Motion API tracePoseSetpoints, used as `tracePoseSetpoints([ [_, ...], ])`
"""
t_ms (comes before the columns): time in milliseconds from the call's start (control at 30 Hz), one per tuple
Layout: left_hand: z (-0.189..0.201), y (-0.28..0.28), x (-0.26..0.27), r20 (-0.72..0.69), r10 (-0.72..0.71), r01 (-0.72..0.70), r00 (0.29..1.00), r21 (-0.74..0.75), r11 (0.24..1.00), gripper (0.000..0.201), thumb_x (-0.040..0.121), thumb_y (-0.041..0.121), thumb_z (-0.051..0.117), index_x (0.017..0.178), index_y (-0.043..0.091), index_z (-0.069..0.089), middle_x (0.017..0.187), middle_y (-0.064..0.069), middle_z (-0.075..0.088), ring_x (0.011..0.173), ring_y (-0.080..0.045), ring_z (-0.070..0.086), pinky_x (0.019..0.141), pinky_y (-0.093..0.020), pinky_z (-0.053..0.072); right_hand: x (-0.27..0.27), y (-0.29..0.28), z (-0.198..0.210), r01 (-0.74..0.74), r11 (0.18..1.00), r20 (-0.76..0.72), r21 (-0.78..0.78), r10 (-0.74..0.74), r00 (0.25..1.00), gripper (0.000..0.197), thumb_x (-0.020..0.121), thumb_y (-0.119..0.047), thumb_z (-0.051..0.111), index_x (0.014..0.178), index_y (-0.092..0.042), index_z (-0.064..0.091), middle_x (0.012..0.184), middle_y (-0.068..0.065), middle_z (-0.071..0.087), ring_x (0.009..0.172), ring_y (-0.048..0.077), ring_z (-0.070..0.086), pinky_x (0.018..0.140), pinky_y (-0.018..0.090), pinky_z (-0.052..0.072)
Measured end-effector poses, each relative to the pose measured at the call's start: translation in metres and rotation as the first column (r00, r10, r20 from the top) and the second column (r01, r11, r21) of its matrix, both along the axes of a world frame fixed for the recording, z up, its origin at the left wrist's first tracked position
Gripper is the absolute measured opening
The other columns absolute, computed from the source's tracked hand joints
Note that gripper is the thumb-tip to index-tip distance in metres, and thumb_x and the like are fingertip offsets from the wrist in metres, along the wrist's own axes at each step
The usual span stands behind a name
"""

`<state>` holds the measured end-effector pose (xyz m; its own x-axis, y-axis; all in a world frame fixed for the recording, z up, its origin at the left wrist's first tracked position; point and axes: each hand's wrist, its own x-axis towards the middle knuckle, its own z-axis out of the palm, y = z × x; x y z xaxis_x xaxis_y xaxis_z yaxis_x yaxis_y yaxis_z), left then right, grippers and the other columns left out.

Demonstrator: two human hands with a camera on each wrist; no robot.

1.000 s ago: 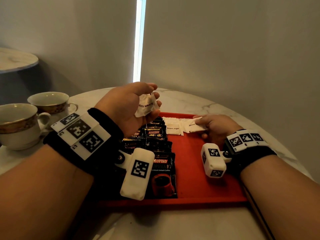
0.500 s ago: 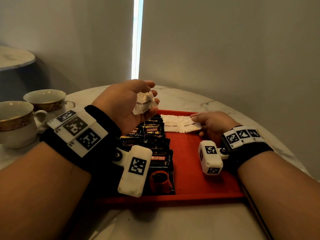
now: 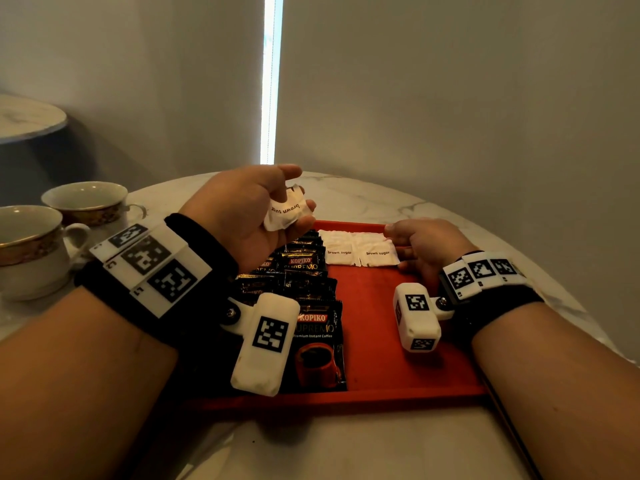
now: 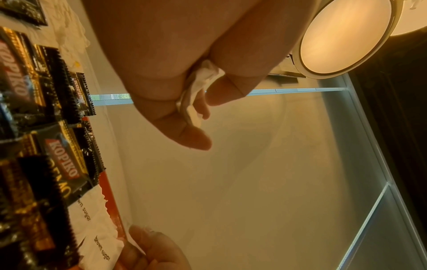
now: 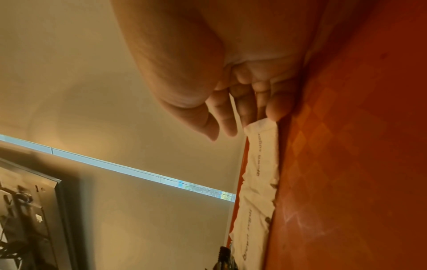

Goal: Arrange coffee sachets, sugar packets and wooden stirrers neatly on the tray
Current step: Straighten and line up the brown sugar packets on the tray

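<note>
Your left hand (image 3: pixel 242 209) pinching a crumpled white paper sugar packet (image 3: pixel 285 212) at frame centre, your right hand (image 3: pixel 427 245) with loosely bent fingers touching flat white packets (image 3: pixel 360 252) on the red textured tray (image 3: pixel 377 341), glossy black coffee sachets (image 3: pixel 304 292) partly hidden.

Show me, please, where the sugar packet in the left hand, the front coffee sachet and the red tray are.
sugar packet in the left hand (image 3: pixel 289 212), head view, its printed face.
front coffee sachet (image 3: pixel 320 355), head view, the red cup picture.
red tray (image 3: pixel 377 341), head view, its bare floor.

Right hand (image 5: pixel 208 73) fingers (image 5: pixel 275 107) touching sugar packet (image 5: pixel 263 151) on tray (image 5: pixel 358 164).
</note>
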<state>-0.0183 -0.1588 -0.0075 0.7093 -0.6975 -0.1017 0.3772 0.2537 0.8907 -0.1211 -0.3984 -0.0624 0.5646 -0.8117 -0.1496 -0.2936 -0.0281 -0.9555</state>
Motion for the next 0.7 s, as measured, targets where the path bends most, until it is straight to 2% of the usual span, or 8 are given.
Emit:
tracePoseSetpoints([
  [133, 0.000, 0.000, 0.000, -0.011, -0.004, 0.004, 1.000, -0.006, 1.000, 0.047, 0.093, -0.007, 0.029, 0.117, 0.014, 0.063, 0.122, -0.018, 0.052, 0.100, -0.031, 0.064, 0.058, -0.028, 0.059, 0.001, -0.001, -0.001, 0.015, 1.000, 0.023, -0.009, -0.015, 1.000, 0.018, 0.091, -0.019, 0.067, 0.105, -0.006, 0.068, 0.098, 0.012, 0.075, 0.070, 0.020, 0.071, 0.049, 0.028, 0.047],
  [233, 0.001, 0.000, -0.001, -0.018, -0.008, 0.008, 1.000, -0.005, 1.000, 0.052, 0.092, -0.009, 0.027, 0.120, 0.014, 0.063, 0.122, -0.018, 0.050, 0.101, -0.032, 0.065, 0.063, -0.031, 0.062, 0.001, -0.003, -0.002, 0.021, 1.000, 0.026, -0.016, -0.021, 0.999, 0.018, 0.091, -0.019, 0.068, 0.104, -0.007, 0.068, 0.098, 0.012, 0.074, 0.071, 0.021, 0.070, 0.049, 0.029, 0.047],
  [400, 0.001, -0.001, -0.001, -0.026, -0.017, 0.017, 1.000, -0.008, 1.000, 0.053, 0.090, -0.013, 0.026, 0.119, 0.014, 0.062, 0.127, -0.019, 0.049, 0.102, -0.033, 0.067, 0.058, -0.034, 0.061, 0.001, -0.006, -0.001, 0.042, 0.998, 0.028, -0.040, -0.041, 0.999, 0.018, 0.091, -0.020, 0.068, 0.101, -0.006, 0.068, 0.091, 0.010, 0.070, 0.067, 0.020, 0.065, 0.051, 0.031, 0.048],
  [567, 0.000, 0.000, 0.000, 0.051, -0.062, 0.062, 0.997, 0.010, 0.998, 0.048, 0.091, -0.013, 0.034, 0.118, 0.018, 0.061, 0.126, -0.020, 0.055, 0.102, -0.034, 0.067, 0.065, -0.043, 0.063, 0.003, -0.006, 0.005, 0.046, 0.999, 0.084, -0.024, -0.044, 0.996, 0.019, 0.093, -0.023, 0.067, 0.104, -0.008, 0.066, 0.090, 0.009, 0.068, 0.068, 0.018, 0.060, 0.048, 0.029, 0.046],
  [700, -0.002, 0.002, 0.002, 0.107, -0.075, 0.073, 0.991, 0.026, 0.997, 0.040, 0.092, -0.008, 0.045, 0.113, 0.020, 0.064, 0.124, -0.016, 0.062, 0.102, -0.039, 0.067, 0.061, -0.038, 0.060, 0.002, 0.003, 0.020, -0.009, 0.998, 0.165, 0.058, 0.000, 0.986, 0.019, 0.094, -0.022, 0.065, 0.108, -0.010, 0.067, 0.090, 0.008, 0.068, 0.073, 0.020, 0.060, 0.049, 0.028, 0.045],
])
